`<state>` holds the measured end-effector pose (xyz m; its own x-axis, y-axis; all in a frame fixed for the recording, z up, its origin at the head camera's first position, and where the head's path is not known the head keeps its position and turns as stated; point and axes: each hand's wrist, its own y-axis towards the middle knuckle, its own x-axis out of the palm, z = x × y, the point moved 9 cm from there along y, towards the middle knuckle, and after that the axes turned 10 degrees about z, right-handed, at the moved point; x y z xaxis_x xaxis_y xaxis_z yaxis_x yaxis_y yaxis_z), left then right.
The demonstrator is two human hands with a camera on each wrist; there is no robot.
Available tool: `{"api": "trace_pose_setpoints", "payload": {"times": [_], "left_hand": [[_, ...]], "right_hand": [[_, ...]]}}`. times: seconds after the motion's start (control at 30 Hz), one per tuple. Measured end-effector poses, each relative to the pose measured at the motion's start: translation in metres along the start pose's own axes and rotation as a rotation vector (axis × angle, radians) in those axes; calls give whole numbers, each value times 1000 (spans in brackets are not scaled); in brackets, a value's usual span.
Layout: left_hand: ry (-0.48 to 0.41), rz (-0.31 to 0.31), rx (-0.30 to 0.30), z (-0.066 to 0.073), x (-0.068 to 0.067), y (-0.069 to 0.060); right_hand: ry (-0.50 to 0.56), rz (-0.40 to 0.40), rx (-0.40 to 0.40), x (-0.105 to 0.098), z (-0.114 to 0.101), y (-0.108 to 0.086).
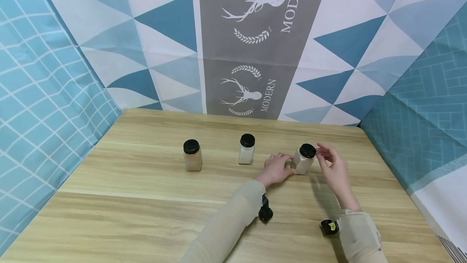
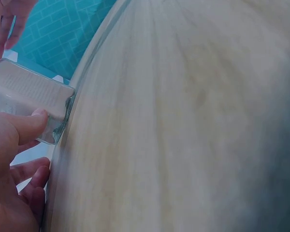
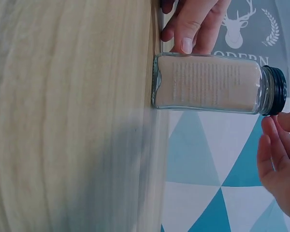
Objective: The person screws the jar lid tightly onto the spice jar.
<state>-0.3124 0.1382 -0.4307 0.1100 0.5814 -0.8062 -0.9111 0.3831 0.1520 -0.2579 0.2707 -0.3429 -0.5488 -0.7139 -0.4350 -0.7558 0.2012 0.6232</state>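
Note:
A square glass spice jar (image 1: 302,163) with a black lid and pale beige powder stands upright at the right of the wooden table. My left hand (image 1: 276,168) holds its lower left side, thumb in front. In the left wrist view, the thumb (image 2: 31,125) lies against the glass. My right hand (image 1: 333,169) is at the right of the lid (image 3: 277,91), fingertips touching or nearly touching its edge. Further left stand a jar of white contents (image 1: 246,154) and a jar of light brown contents (image 1: 193,161), both with black lids.
The wooden table (image 1: 153,202) ends at a patterned cloth backdrop (image 1: 233,52) behind. Blue cloth hangs at the left (image 1: 43,93) and right (image 1: 430,105) sides. A small black camera sits on each wrist.

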Motion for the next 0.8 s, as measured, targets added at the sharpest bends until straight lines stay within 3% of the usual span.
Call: {"api": "trace_pose_setpoints", "payload": {"times": [0.1,0.23,0.57,0.67,0.8], "left_hand": [[6,0,-5,0,0,-1],[6,-4,-7,-1,0,-1],[10,4,-1,-1,2,1],[8,-4,-3,-1,3,2],[7,-2,-7,0,2,0]], "right_hand": [[-44,42,14,-3,2,0],[-64,25,19,-1,4,0],[48,-200,-24,19,0,-4],[97,-199,-38,18,-3,-5],[85,-156,-18,14,-2,-4]]}}
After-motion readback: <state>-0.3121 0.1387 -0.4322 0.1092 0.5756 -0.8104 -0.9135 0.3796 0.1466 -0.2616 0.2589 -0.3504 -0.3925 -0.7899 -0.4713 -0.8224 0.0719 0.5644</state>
